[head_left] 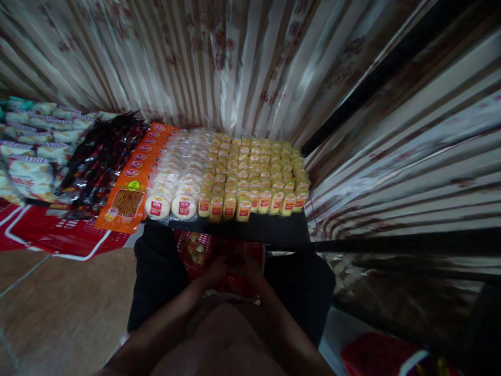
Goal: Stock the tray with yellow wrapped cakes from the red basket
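Below the shelf edge, between my knees, sits a red basket (183, 271) with some wrapped snacks (195, 248) at its left side. Both of my hands reach into it, close together. My left hand (218, 267) is near those snacks, and my right hand (248, 266) is just beside it. Dark shadow and blur hide the fingers of both, so whether they hold anything does not show. Directly ahead, packets of small yellow cakes (254, 177) stand in tight rows on a black shelf (274, 227).
Left of the cakes lie round white packaged cakes (172, 177), orange snack packets (135, 177), dark wrapped packets (104, 162) and white bags (31, 172). Red baskets with white handles (78, 235) stand lower left. A striped curtain (219, 62) and black frame bar (371, 83) bound the back and right.
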Tool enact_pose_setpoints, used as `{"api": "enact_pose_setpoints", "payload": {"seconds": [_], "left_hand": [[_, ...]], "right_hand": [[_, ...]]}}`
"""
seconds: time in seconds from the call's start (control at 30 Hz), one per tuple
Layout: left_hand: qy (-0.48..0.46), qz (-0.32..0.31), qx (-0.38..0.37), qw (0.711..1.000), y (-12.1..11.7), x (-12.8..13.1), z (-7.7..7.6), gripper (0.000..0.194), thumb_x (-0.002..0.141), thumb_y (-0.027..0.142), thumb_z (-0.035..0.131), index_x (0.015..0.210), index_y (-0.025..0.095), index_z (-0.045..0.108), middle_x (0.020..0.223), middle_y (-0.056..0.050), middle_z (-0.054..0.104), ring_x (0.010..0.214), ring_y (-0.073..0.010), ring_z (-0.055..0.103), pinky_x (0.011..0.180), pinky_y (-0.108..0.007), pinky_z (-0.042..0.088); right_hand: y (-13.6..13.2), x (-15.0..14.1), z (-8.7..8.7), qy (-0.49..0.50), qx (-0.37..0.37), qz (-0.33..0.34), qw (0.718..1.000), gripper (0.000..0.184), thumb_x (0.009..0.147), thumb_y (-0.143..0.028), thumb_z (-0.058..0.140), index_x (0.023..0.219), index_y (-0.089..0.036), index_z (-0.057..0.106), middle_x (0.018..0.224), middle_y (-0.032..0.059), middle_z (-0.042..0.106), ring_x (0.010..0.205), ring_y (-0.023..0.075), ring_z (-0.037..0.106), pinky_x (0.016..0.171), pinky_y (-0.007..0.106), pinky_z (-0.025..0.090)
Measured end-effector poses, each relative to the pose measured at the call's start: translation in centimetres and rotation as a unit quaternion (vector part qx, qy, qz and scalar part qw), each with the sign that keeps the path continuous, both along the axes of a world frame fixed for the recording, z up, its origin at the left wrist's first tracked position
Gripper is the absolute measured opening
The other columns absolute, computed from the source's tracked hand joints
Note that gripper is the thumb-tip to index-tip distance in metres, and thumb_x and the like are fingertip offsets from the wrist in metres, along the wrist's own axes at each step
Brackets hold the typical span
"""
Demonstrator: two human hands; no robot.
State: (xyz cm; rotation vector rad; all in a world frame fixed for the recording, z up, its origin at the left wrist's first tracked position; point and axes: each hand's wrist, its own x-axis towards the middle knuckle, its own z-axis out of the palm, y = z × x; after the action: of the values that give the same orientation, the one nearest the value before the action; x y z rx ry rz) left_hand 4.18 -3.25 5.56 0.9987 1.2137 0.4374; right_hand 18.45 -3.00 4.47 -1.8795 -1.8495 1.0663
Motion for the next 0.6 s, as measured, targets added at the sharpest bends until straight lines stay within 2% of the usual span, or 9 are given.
{"api": "enact_pose_setpoints", "payload": {"seconds": [0.13, 0.23, 0.37, 0.5, 0.6], "left_hand": [[0.022, 0.045, 0.053, 0.997, -1.1, -1.0, 1.8, 0.027, 0.075, 0.014, 0.052, 0.101, 0.014, 0.062, 0.103, -0.009, 0.065, 0.095, -0.0189, 0.060, 0.087, -0.033, 0.046], [0.057, 0.068, 0.105, 0.990, -1.9, -1.4, 3.4, 0.027, 0.075, 0.013, 0.052, 0.102, 0.013, 0.059, 0.108, -0.010, 0.061, 0.103, -0.0198, 0.055, 0.096, -0.036, 0.040], [0.113, 0.077, 0.208, 0.969, -2.7, -1.3, 5.5, 0.026, 0.077, 0.011, 0.049, 0.101, 0.016, 0.058, 0.107, -0.008, 0.060, 0.103, -0.0192, 0.055, 0.094, -0.036, 0.041], [0.133, 0.076, 0.271, 0.950, -3.3, -1.3, 7.2, 0.035, 0.073, 0.008, 0.053, 0.107, 0.017, 0.054, 0.114, -0.009, 0.057, 0.108, -0.0193, 0.052, 0.097, -0.038, 0.040], [0.139, 0.046, 0.330, 0.932, -3.5, -1.6, 8.1, 0.046, 0.073, 0.008, 0.055, 0.118, 0.016, 0.047, 0.123, -0.011, 0.052, 0.117, -0.0210, 0.047, 0.102, -0.041, 0.037]], "right_hand": [[-0.6, 0.0, 2.1, 0.075, -0.021, 0.012, 0.997, 0.025, 0.078, -0.023, 0.047, 0.095, -0.021, 0.064, 0.091, 0.0057, 0.070, 0.081, 0.0184, 0.067, 0.072, 0.028, 0.050], [-1.0, 0.0, 3.3, 0.169, -0.033, -0.026, 0.985, 0.029, 0.074, -0.026, 0.051, 0.102, -0.023, 0.060, 0.096, 0.0042, 0.069, 0.085, 0.0200, 0.066, 0.077, 0.033, 0.050], [-1.5, -0.4, 4.6, 0.285, -0.025, -0.083, 0.955, 0.048, 0.068, -0.024, 0.058, 0.116, -0.024, 0.053, 0.109, 0.0051, 0.065, 0.092, 0.0215, 0.064, 0.084, 0.038, 0.050], [-2.2, -1.2, 6.2, 0.344, -0.023, -0.137, 0.929, 0.078, 0.066, -0.024, 0.061, 0.137, -0.024, 0.030, 0.110, 0.0075, 0.064, 0.093, 0.0219, 0.064, 0.083, 0.040, 0.051], [-2.7, -2.0, 7.2, 0.386, 0.003, -0.202, 0.900, 0.090, 0.063, -0.026, 0.065, 0.140, -0.023, 0.020, 0.110, 0.0107, 0.064, 0.090, 0.0245, 0.065, 0.077, 0.042, 0.053]]}}
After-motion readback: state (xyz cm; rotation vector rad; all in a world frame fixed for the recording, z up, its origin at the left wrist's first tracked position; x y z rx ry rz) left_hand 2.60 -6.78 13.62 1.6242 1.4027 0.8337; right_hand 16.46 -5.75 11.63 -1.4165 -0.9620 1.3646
